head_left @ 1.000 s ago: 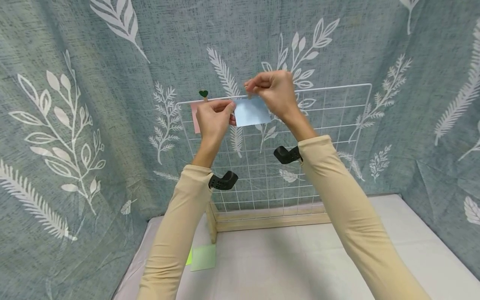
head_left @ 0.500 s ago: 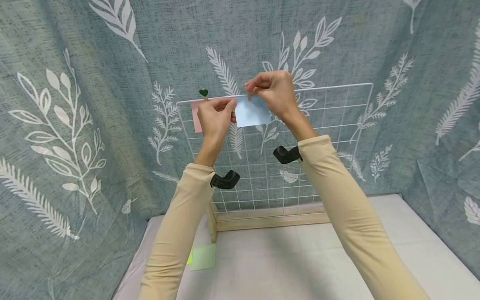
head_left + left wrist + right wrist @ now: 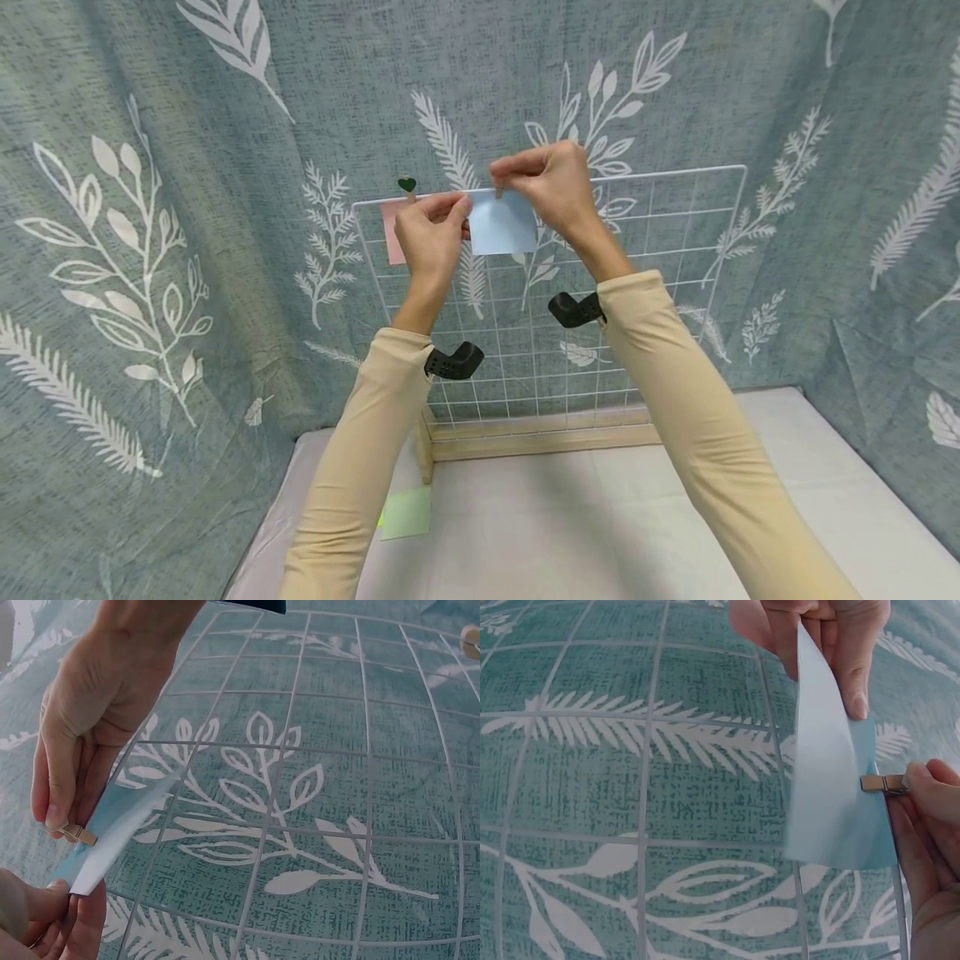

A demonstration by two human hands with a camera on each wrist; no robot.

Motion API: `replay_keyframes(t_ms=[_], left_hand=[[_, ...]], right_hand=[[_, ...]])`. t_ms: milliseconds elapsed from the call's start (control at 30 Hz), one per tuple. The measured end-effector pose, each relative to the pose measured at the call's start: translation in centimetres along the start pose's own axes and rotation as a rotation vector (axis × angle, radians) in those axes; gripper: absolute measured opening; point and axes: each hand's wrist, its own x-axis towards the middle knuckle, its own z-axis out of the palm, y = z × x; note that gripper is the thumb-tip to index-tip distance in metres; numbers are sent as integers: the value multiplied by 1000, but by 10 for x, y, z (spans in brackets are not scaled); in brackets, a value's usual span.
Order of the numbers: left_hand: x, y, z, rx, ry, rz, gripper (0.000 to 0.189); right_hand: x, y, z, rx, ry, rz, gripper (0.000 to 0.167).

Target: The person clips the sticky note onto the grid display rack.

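A light blue sticky note (image 3: 502, 227) hangs at the top bar of a white wire grid panel (image 3: 585, 350). My left hand (image 3: 430, 237) pinches the note's left edge between thumb and fingers. With thumb and fingertips my right hand (image 3: 551, 187) grips a small wooden clothespin (image 3: 883, 783), whose jaws sit over the note's top edge at the bar. In the left wrist view the same clothespin (image 3: 75, 834) lies across that edge, and the note (image 3: 112, 832) bends outward. A pink sticky note (image 3: 393, 233) hangs to the left, partly behind my left hand, under a clothespin with a dark green heart (image 3: 407, 185).
The grid stands in a wooden base (image 3: 540, 444) on a white-covered table (image 3: 555, 525). A pale green note (image 3: 407, 512) lies at front left, with a bright yellow-green one partly under it. Patterned curtain (image 3: 225, 250) surrounds the table.
My right fingers have straightened a little around the clothespin, and more of it shows on the note. The note's lower right corner has shifted slightly left. My left hand stays nearly still.
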Motion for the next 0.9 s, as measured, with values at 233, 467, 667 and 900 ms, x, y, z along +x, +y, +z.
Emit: replay_keyframes(t_ms=[233,467,667,900], left_hand=[[-5,-2,-2,-22,0,-9,16],[-18,-5,-4,-58,-2,-61,21],[-29,-12,-7,-179,-36,-91,21],[-47,-21,-12,-246,-67,-114,18]], right_hand=[[-1,0,0,60,-6,21,8],[-7,1,-1,108,2,50,13],[-13,3,-6,183,75,41,15],[-29,8,-21,268,82,50,14]])
